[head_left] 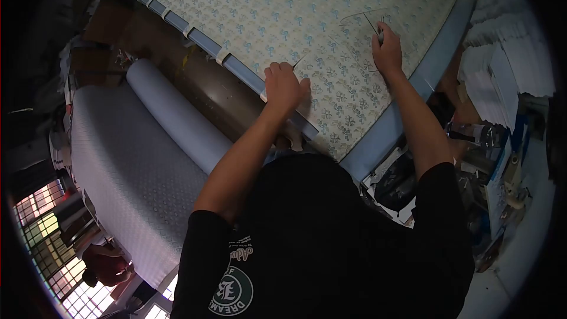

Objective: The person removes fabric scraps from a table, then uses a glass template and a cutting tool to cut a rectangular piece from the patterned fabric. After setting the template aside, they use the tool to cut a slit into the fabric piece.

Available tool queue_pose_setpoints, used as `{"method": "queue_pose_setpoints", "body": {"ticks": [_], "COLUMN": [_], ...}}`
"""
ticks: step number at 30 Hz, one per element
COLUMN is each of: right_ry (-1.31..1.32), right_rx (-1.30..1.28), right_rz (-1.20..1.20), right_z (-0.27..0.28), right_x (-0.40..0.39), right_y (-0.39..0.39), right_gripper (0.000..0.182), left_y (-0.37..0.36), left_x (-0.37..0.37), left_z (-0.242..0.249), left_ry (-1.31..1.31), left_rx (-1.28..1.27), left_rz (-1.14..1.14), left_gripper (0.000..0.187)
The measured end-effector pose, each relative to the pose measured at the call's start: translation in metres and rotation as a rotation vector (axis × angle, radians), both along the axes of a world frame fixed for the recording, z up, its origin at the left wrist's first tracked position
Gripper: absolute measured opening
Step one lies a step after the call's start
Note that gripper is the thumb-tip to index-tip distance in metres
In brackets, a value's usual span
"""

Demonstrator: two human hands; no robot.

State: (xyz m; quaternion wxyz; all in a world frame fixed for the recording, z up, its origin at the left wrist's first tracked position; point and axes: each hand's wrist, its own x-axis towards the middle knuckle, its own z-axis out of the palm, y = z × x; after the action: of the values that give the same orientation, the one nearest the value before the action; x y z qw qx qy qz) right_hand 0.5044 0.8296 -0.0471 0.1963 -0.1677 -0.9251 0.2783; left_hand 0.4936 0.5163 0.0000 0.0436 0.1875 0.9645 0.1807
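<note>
Cream fabric with a small blue and grey-brown print is spread over a blue-edged surface. My left hand rests at its left edge, fingers curled down and thumb out to the side. A thin dark strand sticks out by those fingertips; what they grip is hidden. Farther right, my right hand is closed above the fabric around a small dark, slim metal tool, mostly covered by the fingers. Beside its tip, a fine dark thread loops over the print.
White clips line the blue rail on the left. A grey-blue fabric roll and a draped patterned sheet lie to the left. Stacked white material and a clear bottle are at right. Another person is at lower left.
</note>
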Motion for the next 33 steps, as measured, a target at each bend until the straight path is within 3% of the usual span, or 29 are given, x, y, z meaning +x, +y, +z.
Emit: {"method": "queue_pose_setpoints", "body": {"ticks": [2, 5, 8, 9, 11, 18, 20, 26, 33], "right_ry": [-0.038, 0.028, 0.005, 0.007, 0.013, 0.043, 0.023, -0.054, -0.029], "right_rx": [-0.012, 0.06, 0.037, 0.035, 0.119, 0.141, 0.135, 0.115, 0.107], "right_rz": [-0.032, -0.02, -0.039, -0.047, -0.052, -0.08, -0.072, -0.103, -0.186], "right_z": [0.001, -0.009, -0.007, -0.006, -0.012, -0.011, -0.011, -0.008, -0.004], "right_x": [-0.007, -0.02, -0.026, -0.028, -0.032, -0.035, -0.031, -0.031, -0.028], "right_y": [0.004, 0.017, 0.021, 0.021, 0.024, 0.02, 0.018, 0.015, 0.004], "right_gripper": [0.04, 0.04, 0.039, 0.039, 0.039, 0.04, 0.039, 0.04, 0.04], "left_y": [-0.007, -0.026, -0.05, -0.056, -0.067, -0.086, -0.079, -0.013, 0.064], "left_x": [-0.017, -0.015, -0.012, -0.01, -0.007, -0.034, -0.054, -0.133, -0.236], "left_z": [0.024, 0.015, 0.005, 0.005, 0.01, 0.034, 0.043, 0.088, 0.119], "left_ry": [-0.509, -0.544, -0.606, -0.605, -0.573, -0.42, -0.247, -0.207, -0.437], "left_rx": [0.201, 0.396, 0.407, 0.403, 0.451, 0.772, 0.86, 1.075, 1.055], "left_rz": [0.128, 0.024, 0.045, 0.038, 0.232, 0.228, 0.155, 0.036, -0.151], "left_gripper": [0.06, 0.055, 0.048, 0.048, 0.033, 0.023, 0.023, 0.024, 0.038]}}
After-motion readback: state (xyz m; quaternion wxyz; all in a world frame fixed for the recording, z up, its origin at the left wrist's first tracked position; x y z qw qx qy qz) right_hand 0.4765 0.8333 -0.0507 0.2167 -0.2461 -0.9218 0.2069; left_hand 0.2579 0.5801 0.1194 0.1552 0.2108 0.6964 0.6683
